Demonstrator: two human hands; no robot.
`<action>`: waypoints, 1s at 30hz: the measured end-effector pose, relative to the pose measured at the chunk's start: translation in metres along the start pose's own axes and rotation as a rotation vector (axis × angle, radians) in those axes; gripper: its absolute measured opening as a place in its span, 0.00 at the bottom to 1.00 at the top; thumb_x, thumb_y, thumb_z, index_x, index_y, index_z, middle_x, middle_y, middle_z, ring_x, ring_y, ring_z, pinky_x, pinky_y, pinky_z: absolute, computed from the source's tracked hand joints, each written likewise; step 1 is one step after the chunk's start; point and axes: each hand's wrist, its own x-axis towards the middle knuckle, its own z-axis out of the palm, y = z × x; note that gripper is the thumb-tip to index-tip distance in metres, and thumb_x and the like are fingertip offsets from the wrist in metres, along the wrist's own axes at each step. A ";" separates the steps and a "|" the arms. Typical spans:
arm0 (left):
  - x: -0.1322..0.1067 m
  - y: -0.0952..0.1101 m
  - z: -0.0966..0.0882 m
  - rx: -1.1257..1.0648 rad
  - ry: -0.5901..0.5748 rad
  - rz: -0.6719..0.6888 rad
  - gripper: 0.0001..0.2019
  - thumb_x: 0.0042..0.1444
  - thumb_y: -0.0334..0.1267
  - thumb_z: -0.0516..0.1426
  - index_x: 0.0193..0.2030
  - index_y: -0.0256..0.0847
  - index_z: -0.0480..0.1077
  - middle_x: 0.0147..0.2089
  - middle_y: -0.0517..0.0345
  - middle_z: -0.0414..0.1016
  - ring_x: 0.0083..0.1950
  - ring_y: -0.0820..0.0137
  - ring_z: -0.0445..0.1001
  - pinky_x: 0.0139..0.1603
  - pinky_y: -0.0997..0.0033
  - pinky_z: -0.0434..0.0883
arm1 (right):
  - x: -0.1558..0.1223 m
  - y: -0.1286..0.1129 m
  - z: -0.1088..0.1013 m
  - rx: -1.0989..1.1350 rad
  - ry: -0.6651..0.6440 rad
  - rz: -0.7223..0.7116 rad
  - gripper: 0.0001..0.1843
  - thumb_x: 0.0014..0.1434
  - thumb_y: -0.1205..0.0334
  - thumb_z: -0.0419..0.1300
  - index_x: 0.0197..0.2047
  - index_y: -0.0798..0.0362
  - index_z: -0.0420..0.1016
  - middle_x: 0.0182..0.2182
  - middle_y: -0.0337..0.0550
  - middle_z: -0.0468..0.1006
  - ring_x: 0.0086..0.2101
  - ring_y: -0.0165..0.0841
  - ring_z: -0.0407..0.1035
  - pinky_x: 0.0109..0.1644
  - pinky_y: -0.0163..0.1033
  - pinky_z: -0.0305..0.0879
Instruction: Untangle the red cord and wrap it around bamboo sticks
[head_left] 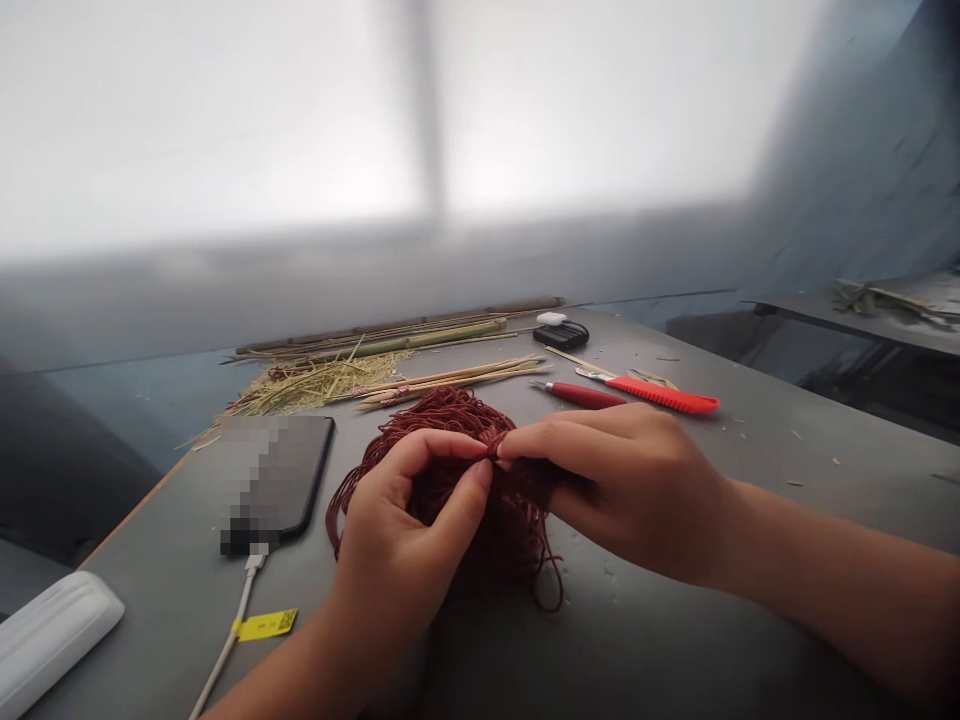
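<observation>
A bundle of dark red cord [442, 410] lies in loose loops on the grey table, with one loop hanging out toward me on the right. My left hand [409, 530] pinches a strand of it between thumb and index finger. Close against those fingertips, my right hand [630, 480] also pinches the cord, its other fingers curled and partly hidden. Just beyond the right hand lie a red-handled pen-like tool [585, 395] with a metal tip and a craft knife [660, 392] with an orange-red handle.
Left of the cord is a phone [281, 480] on a white cable [232, 630] with a yellow tag. A white case-like object [56, 640] sits front left. Behind are thin sticks [457, 378], straw-like strips [330, 382], longer stalks [420, 343] and a small black object [560, 335].
</observation>
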 end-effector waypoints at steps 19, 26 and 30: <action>-0.006 -0.011 0.003 0.205 0.090 0.380 0.10 0.57 0.29 0.60 0.41 0.49 0.67 0.36 0.64 0.76 0.38 0.72 0.79 0.39 0.75 0.78 | -0.004 -0.003 -0.001 -0.044 0.023 -0.007 0.09 0.62 0.70 0.55 0.41 0.55 0.77 0.25 0.37 0.80 0.23 0.27 0.70 0.26 0.31 0.63; -0.005 -0.006 0.005 0.214 0.090 0.405 0.11 0.58 0.28 0.60 0.40 0.50 0.66 0.35 0.66 0.75 0.36 0.73 0.77 0.38 0.76 0.77 | -0.004 -0.001 0.001 -0.051 0.035 0.046 0.06 0.62 0.68 0.57 0.37 0.58 0.77 0.21 0.37 0.75 0.21 0.27 0.66 0.24 0.32 0.59; -0.007 -0.003 0.005 0.211 0.072 0.380 0.10 0.58 0.29 0.60 0.39 0.50 0.67 0.36 0.65 0.74 0.36 0.72 0.76 0.37 0.76 0.77 | -0.004 0.000 0.002 -0.063 0.046 0.061 0.07 0.60 0.69 0.57 0.33 0.56 0.76 0.21 0.37 0.76 0.21 0.28 0.65 0.23 0.33 0.58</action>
